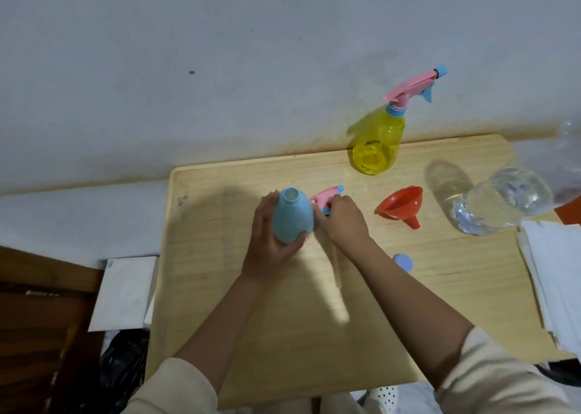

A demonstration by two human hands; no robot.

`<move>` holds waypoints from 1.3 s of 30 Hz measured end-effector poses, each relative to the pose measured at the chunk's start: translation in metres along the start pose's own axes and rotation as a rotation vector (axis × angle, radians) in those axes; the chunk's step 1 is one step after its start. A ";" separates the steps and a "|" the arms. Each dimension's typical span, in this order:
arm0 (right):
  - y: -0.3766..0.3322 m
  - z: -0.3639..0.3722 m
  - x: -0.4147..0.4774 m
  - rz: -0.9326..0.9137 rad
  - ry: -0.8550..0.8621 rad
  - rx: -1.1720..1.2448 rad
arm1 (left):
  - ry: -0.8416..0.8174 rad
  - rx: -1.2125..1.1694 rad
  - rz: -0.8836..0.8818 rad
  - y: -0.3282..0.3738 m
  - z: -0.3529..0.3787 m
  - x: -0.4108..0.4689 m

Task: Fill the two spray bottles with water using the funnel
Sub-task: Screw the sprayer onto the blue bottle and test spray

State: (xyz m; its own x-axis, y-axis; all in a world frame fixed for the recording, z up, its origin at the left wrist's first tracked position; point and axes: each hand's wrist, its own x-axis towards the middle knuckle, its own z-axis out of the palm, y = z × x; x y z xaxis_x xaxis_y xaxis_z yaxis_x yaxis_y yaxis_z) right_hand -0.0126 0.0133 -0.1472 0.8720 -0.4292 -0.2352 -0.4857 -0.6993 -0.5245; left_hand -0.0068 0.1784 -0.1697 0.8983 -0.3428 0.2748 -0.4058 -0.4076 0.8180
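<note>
While the blue spray bottle [292, 215] is standing upright near the middle of the table [393, 303] with its neck open and uncapped, the left hand [270, 240] is wrapping around its body and steadying it. Just to its right, the right hand [341, 217] is closing on the pink spray head [325, 198], whose dip tube appears to be trailing toward the person, though blur is making this hard to confirm. Further right, the red funnel [402, 207] is lying on its side, spout pointing away from the bottle, nearer the right hand. Beyond it the clear water bottle [500, 199] is lying open, its far end cut off. At the back, the yellow spray bottle [379, 143] is standing capped; its fill level is unclear.
</note>
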 end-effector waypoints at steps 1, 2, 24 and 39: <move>-0.001 0.001 0.002 0.029 -0.024 -0.006 | -0.004 -0.002 0.004 -0.001 0.000 0.001; -0.002 0.002 0.004 0.047 -0.039 0.006 | -0.005 -0.009 0.005 -0.002 0.000 0.001; -0.091 -0.138 -0.018 -0.521 0.411 1.169 | -0.126 -0.068 -0.168 0.032 -0.006 0.011; -0.057 -0.116 -0.023 -0.567 -0.015 0.816 | -0.174 -0.169 -0.167 0.093 -0.026 0.047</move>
State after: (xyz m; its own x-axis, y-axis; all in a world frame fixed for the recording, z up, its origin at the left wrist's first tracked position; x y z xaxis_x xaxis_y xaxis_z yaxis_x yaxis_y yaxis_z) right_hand -0.0118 -0.0038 -0.0172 0.9657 -0.1419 0.2174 0.1891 -0.1892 -0.9636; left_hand 0.0022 0.1462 -0.0680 0.9018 -0.4292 0.0506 -0.2082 -0.3288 0.9212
